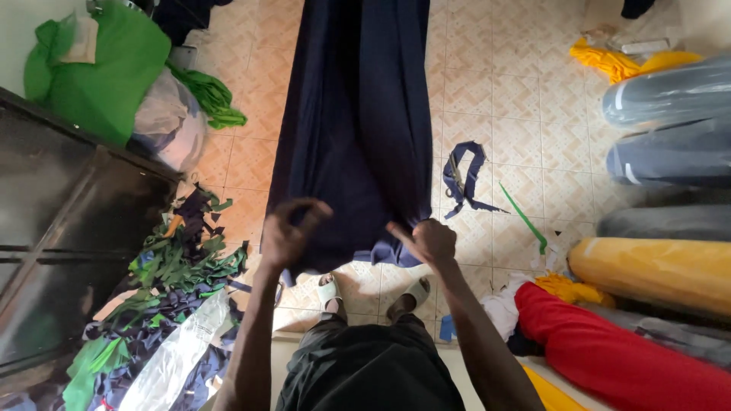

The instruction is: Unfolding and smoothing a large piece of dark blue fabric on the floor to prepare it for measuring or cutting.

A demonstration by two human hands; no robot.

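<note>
We are standing on a tiled floor (525, 114), looking straight down. The biggest thing before us is a long sheet of navy cloth (358, 114), running from the top of the view down to our hands, its near end bunched just above our feet. To our left stands a dark cabinet (68, 228), and beyond it lies a heap of green cloth (106, 68). Along the right side lie rolls of fabric: grey ones (670, 122), a yellow roll (655, 270) and a red roll (617, 354) nearest us. Beside the cabinet, a pile of green and navy scraps (175, 281) spreads over the floor, with a clear plastic bag (175, 358) lying across it. A looped navy strip (461, 179) and a thin green strip (525, 221) lie on the tiles right of the sheet.

Our left hand (289, 232) is pinched shut on the near left corner of the navy cloth, fingers curled. Our right hand (430, 240) is closed on the near right corner, gathering a fold.
</note>
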